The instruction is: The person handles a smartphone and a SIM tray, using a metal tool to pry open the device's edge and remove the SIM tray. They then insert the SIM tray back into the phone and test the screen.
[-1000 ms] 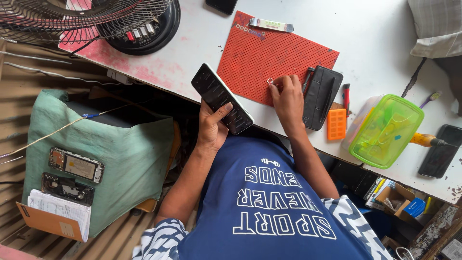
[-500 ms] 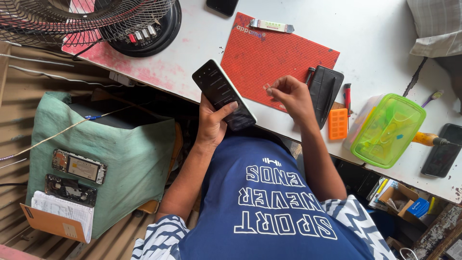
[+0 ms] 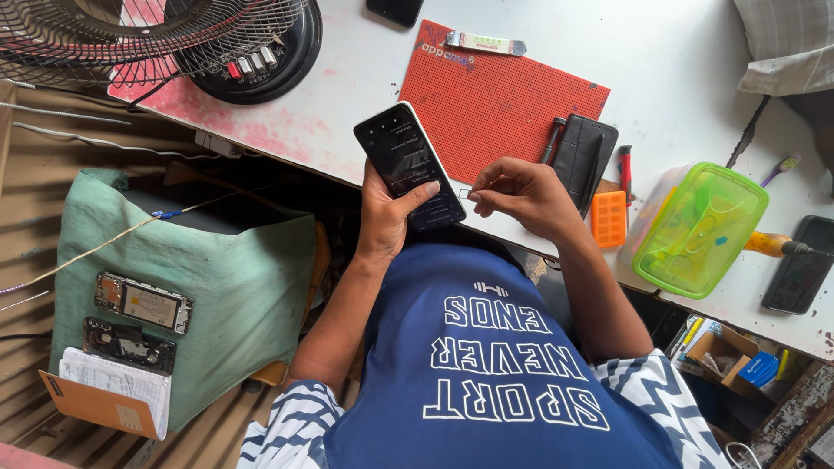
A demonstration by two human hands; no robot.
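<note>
The left hand [image 3: 387,217] has a closed grip around a black rectangular smartphone with a dark glass face [image 3: 408,165], thumb laid across its lower part, fingers behind. The phone is held tilted above the near edge of the white, red-stained bench [image 3: 678,52], its top end pointing toward the bench's far side.

The right hand [image 3: 526,195] is pinched shut, thumb and forefinger tips together on a tiny pale square piece [image 3: 465,194] just beside the phone's lower right edge; what that piece is cannot be told.

A red perforated rectangular mat [image 3: 508,104] lies on the bench just beyond both hands, with a narrow pale metal strip [image 3: 485,42] at its far edge. Touching the mat's right edge is a black oblong case [image 3: 586,156], a dark pen-like tool [image 3: 552,139] beside it. Further right, along the near edge, sit a small orange ridged plastic block [image 3: 609,217] and a translucent lime-green plastic box with a lid [image 3: 699,230]. A second dark phone [image 3: 799,265] lies flat near the bench's right end.

At the far left corner stands a black-based wire-caged fan [image 3: 252,52]. Below the bench, a green cloth-covered box [image 3: 191,287] carries two opened phone bodies [image 3: 139,321] and a paper pad [image 3: 117,386].
</note>
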